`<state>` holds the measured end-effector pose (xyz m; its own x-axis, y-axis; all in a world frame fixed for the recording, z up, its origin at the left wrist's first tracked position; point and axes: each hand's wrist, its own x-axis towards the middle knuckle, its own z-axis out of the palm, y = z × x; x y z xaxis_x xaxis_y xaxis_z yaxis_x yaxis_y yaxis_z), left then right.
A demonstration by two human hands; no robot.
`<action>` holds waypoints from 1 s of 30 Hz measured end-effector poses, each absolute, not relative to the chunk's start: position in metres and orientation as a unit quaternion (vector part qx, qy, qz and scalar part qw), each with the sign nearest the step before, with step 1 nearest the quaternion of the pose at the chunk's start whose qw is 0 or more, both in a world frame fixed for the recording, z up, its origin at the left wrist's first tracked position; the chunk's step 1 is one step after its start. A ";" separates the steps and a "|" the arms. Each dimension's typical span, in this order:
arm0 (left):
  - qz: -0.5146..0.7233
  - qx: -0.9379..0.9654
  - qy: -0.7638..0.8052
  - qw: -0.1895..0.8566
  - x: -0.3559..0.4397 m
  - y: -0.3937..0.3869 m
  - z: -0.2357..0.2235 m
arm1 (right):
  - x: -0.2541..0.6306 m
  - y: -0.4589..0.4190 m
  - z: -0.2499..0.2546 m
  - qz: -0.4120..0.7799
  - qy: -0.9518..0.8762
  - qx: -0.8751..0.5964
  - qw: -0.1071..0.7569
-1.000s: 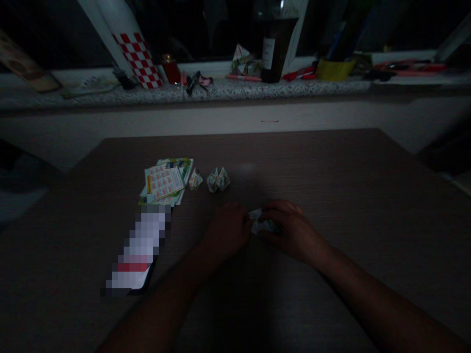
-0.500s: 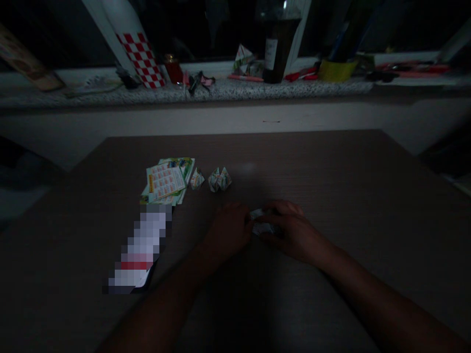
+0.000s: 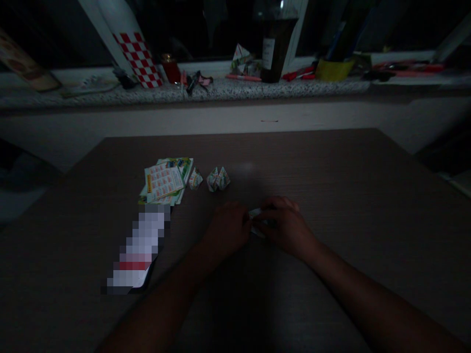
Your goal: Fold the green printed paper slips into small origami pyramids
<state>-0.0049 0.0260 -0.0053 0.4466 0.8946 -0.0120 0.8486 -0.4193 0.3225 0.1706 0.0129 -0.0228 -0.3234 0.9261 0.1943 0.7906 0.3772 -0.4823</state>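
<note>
A small piece of paper point(image 3: 256, 230) lies on the dark wooden table between my two hands, mostly covered by fingers. My left hand point(image 3: 231, 225) presses its fingertips on the paper's left edge, closed around it. From the right, my right hand point(image 3: 283, 223) pinches the same paper with thumb and fingers. Beyond my left hand stand folded paper pieces: a single one point(image 3: 196, 179) and a joined pair point(image 3: 218, 179). To their left is a stack of printed paper sheets point(image 3: 165, 182), green and white.
A phone point(image 3: 142, 250) with a blurred-out screen lies left of my left arm. Along the granite windowsill point(image 3: 228, 90) stand a red-and-white checkered bottle point(image 3: 139, 59), a dark bottle point(image 3: 273, 56), a yellow-based container point(image 3: 334, 70), a red jar point(image 3: 171, 70) and pens.
My right hand has moved slightly left, its fingers closer to my left hand. Less of the paper shows, and its visible part looks lighter, with the printed face no longer showing.
</note>
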 end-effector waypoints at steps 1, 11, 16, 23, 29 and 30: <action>0.080 0.839 0.520 0.142 -0.005 0.026 -0.005 | 0.171 0.013 -0.023 0.153 -0.801 -0.534 0.223; 0.077 0.835 0.524 0.147 -0.004 0.026 -0.004 | 0.185 0.009 -0.020 0.189 -0.826 -0.497 0.188; 0.070 0.835 0.525 0.148 -0.003 0.026 -0.002 | 0.184 0.008 -0.019 0.192 -0.820 -0.500 0.200; 0.073 0.839 0.518 0.150 -0.001 0.026 0.001 | 0.175 0.008 -0.021 0.174 -0.801 -0.531 0.216; 0.075 0.833 0.525 0.155 -0.002 0.026 0.002 | 0.167 0.009 -0.020 0.156 -0.786 -0.552 0.228; 0.074 0.833 0.525 0.155 -0.002 0.026 0.001 | 0.166 0.009 -0.020 0.154 -0.784 -0.556 0.230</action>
